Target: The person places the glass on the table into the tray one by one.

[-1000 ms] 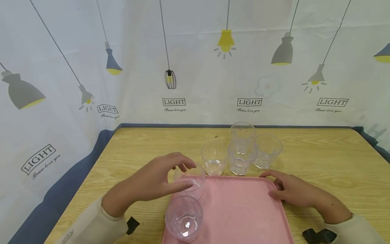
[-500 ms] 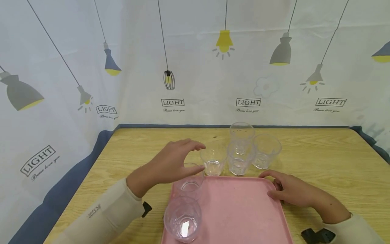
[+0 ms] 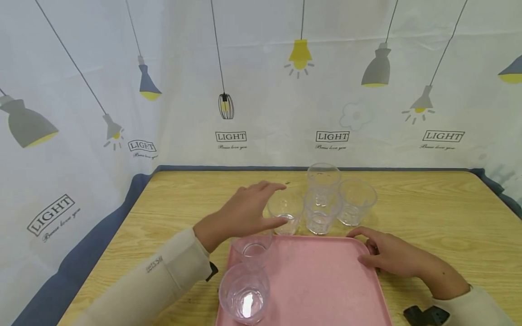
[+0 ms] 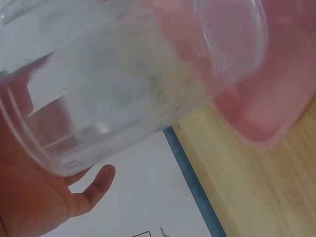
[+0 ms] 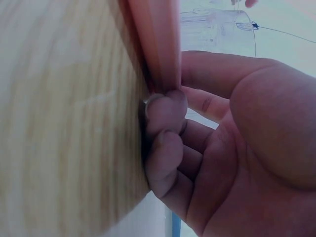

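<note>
In the head view my left hand (image 3: 246, 210) is raised, thumb and fingers spread apart, at the left side of a clear plastic cup (image 3: 291, 206) standing behind the pink tray (image 3: 322, 280). Whether it touches that cup cannot be told. Two clear cups stand on the tray's left side: a front cup (image 3: 244, 294) and a rear cup (image 3: 253, 249) partly covered by my left wrist. A large clear cup (image 4: 113, 84) fills much of the left wrist view. My right hand (image 3: 391, 253) grips the tray's far right corner, fingers curled at its edge (image 5: 165, 44).
Right of the nearest rear cup, three more clear cups stand close together: a near one (image 3: 322, 210), a back one (image 3: 324, 174) and a right one (image 3: 356, 201). The wooden table (image 3: 432, 199) ends at a white curtain (image 3: 277, 108) printed with lamps.
My left hand has moved away from the rear cup on the tray, rightward and farther back, to the cup behind the tray. My right hand keeps its hold on the tray.
</note>
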Action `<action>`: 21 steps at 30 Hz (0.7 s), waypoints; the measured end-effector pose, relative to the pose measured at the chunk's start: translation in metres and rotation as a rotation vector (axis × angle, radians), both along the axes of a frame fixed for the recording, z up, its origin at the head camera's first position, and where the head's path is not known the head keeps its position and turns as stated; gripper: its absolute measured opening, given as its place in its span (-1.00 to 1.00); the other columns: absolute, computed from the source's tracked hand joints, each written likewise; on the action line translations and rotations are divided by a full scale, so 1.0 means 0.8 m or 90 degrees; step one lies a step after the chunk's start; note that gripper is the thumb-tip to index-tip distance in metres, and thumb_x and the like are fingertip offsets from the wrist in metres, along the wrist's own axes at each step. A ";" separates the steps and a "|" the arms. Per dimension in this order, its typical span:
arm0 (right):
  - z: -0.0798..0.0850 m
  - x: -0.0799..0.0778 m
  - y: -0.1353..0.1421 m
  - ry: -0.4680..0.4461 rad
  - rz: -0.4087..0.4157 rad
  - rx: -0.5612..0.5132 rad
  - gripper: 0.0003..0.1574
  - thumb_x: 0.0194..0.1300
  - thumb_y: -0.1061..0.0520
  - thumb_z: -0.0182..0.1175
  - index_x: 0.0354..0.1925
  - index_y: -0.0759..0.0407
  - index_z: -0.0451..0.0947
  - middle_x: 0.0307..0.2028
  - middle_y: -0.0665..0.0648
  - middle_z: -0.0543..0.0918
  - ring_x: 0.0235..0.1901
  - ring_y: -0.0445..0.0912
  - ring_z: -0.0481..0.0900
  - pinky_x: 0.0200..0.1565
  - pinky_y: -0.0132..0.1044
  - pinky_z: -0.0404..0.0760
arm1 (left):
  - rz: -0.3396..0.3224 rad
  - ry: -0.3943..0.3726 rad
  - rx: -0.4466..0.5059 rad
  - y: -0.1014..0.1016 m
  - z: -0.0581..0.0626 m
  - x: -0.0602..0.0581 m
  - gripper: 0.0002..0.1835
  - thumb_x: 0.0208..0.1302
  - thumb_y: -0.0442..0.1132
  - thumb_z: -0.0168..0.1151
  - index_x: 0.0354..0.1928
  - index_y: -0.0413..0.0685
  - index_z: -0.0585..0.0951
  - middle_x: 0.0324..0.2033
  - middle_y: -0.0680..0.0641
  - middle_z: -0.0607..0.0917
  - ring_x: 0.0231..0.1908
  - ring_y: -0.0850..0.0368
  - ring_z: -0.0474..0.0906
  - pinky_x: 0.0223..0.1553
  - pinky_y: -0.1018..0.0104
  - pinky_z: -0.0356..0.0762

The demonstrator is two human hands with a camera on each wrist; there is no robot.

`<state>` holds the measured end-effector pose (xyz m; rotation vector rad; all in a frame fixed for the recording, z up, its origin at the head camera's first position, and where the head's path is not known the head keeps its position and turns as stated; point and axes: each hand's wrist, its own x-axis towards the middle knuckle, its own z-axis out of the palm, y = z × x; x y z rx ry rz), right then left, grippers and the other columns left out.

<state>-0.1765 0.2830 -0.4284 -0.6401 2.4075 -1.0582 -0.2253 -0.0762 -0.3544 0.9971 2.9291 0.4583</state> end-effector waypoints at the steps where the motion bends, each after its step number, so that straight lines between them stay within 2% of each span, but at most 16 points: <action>1: -0.001 0.000 0.000 0.001 0.001 -0.001 -0.40 0.39 0.10 0.24 0.32 0.12 0.32 -0.51 -0.02 0.42 -0.59 -0.27 0.38 -0.49 -0.34 0.45 | 0.002 -0.003 -0.003 0.002 -0.001 -0.001 -0.17 0.25 0.33 0.23 0.49 0.20 0.26 0.37 -0.01 0.44 0.34 -0.01 0.42 0.27 -0.15 0.35; 14: -0.002 -0.001 0.001 0.025 0.004 0.012 -0.40 0.38 0.07 0.26 0.31 0.10 0.33 -0.52 -0.04 0.42 -0.59 -0.29 0.37 -0.50 -0.35 0.44 | 0.025 -0.011 -0.010 0.015 -0.011 -0.003 -0.03 0.22 0.38 0.22 0.56 0.21 0.11 0.42 -0.06 0.38 0.37 -0.05 0.38 0.29 -0.20 0.32; 21: -0.003 -0.001 0.000 0.020 0.004 0.010 -0.39 0.39 0.07 0.25 0.32 0.10 0.32 -0.52 -0.05 0.41 -0.59 -0.28 0.36 -0.49 -0.34 0.43 | 0.043 -0.042 -0.027 0.019 -0.015 -0.003 0.00 0.22 0.38 0.21 0.58 0.22 0.05 0.44 -0.08 0.35 0.37 -0.07 0.37 0.30 -0.19 0.31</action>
